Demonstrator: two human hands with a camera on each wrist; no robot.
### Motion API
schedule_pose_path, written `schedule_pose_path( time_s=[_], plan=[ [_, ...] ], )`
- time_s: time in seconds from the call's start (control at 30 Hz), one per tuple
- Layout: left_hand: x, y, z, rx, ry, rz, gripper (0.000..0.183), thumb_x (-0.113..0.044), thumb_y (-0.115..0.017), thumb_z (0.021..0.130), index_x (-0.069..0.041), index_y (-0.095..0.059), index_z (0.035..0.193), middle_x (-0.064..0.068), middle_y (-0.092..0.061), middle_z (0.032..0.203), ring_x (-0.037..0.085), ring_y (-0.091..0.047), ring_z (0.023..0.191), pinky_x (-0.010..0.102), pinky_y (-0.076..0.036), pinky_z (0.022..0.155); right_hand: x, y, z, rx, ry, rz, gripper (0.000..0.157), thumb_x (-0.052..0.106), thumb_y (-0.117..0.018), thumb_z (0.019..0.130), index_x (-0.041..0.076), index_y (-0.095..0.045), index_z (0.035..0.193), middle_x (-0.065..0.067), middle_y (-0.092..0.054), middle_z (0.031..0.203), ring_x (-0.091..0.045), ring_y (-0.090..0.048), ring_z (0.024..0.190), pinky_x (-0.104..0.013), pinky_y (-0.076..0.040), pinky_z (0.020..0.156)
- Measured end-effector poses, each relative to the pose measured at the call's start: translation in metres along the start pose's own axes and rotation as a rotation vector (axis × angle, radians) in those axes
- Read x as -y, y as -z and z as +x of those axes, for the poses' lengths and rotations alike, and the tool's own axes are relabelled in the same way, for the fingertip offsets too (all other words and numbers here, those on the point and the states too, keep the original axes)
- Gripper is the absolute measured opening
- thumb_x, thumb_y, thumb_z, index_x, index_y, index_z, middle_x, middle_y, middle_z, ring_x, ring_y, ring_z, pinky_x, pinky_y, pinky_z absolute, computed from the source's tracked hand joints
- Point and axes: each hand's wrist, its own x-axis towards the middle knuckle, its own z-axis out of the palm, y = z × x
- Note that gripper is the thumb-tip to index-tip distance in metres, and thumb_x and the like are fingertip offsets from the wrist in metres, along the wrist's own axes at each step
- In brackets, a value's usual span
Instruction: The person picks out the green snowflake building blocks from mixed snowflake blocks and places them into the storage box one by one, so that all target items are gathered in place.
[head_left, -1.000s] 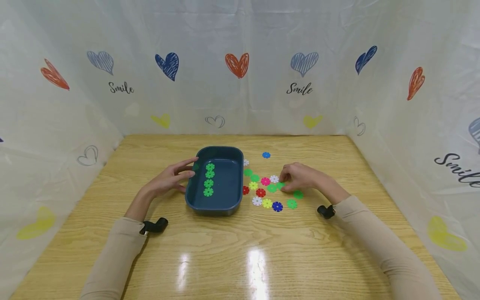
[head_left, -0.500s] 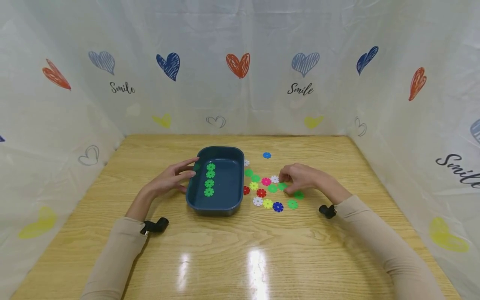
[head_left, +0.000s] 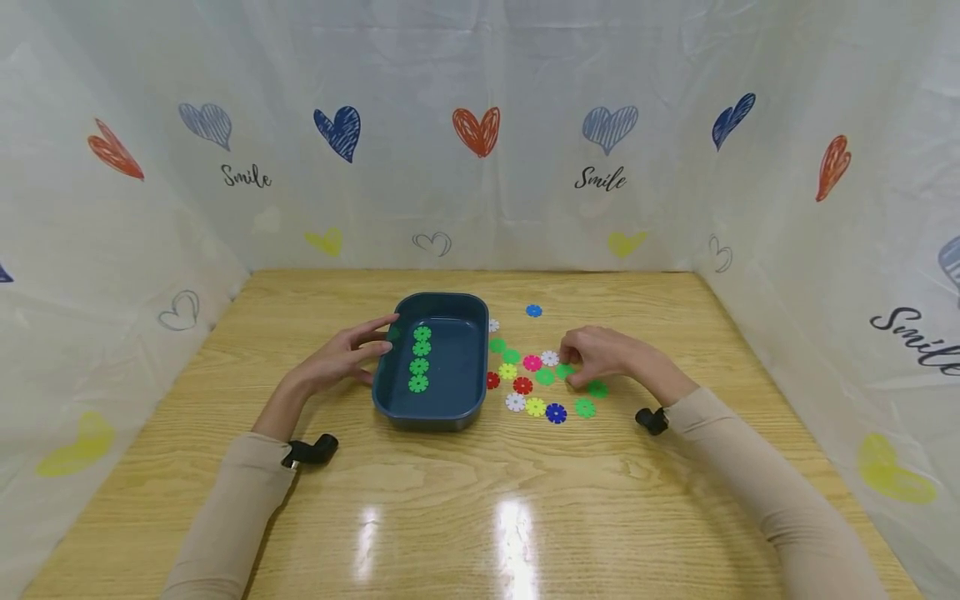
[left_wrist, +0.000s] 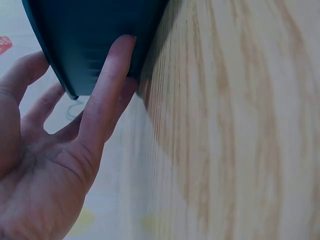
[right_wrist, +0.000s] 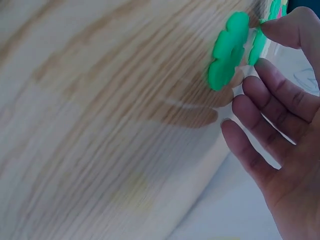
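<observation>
A dark blue rectangular tray (head_left: 456, 375) stands on the table, with several green flower-shaped discs (head_left: 418, 367) lined up in it. My left hand (head_left: 339, 360) rests its fairly straight fingers against the tray's left side; in the left wrist view the fingers (left_wrist: 105, 90) touch the outer wall. To the right of the tray, my right hand (head_left: 600, 354) pinches a green flower-shaped disc (right_wrist: 257, 47) at the table between thumb and index finger. Another green disc (right_wrist: 229, 52) lies just beside those fingers in the right wrist view.
Loose discs in several colours lie right of the tray, among them a pink disc (head_left: 532, 362), a dark blue disc (head_left: 556, 413) and a yellow disc (head_left: 536, 407). A lighter blue disc (head_left: 533, 311) lies farther back. A white curtain (head_left: 480, 208) encloses the wooden table (head_left: 450, 508).
My right thumb has shifted slightly at the green disc, and more of that disc shows now. The left hand and the tray stay in place.
</observation>
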Motion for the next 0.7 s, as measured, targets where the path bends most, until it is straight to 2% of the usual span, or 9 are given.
schedule_pose_path(
  time_s=[0.3, 0.57, 0.7],
  plan=[
    [0.0005, 0.0003, 0.0003, 0.009, 0.007, -0.023, 0.062, -0.032, -0.054, 0.102, -0.028, -0.026, 0.156, 0.009, -0.016, 0.165, 0.041, -0.04, 0.134, 0.043, -0.061, 0.074, -0.0048, -0.003, -0.0007, -0.037, 0.036, 0.021, 0.025, 0.029, -0.078, 0.077, 0.015, -0.068, 0.095, 0.005, -0.064, 0.087, -0.006, -0.054, 0.078, -0.023, -0.05, 0.072],
    [-0.0003, 0.0005, 0.0003, -0.007, 0.016, -0.003, 0.062, -0.035, -0.057, 0.1, -0.032, -0.029, 0.155, 0.006, -0.021, 0.163, 0.034, -0.047, 0.127, 0.043, -0.061, 0.072, -0.0061, -0.0025, -0.0031, -0.064, 0.038, 0.074, 0.025, 0.028, -0.078, 0.076, 0.015, -0.068, 0.095, 0.005, -0.066, 0.089, -0.007, -0.057, 0.081, -0.024, -0.051, 0.074],
    [-0.0009, 0.0002, -0.0009, -0.001, 0.009, -0.005, 0.063, -0.035, -0.056, 0.1, -0.03, -0.028, 0.155, 0.007, -0.02, 0.164, 0.037, -0.047, 0.128, 0.042, -0.061, 0.072, -0.0065, 0.0006, -0.0035, -0.093, 0.046, 0.125, 0.026, 0.024, -0.078, 0.075, 0.014, -0.068, 0.096, 0.003, -0.065, 0.089, -0.008, -0.056, 0.08, -0.023, -0.051, 0.073]
  ],
)
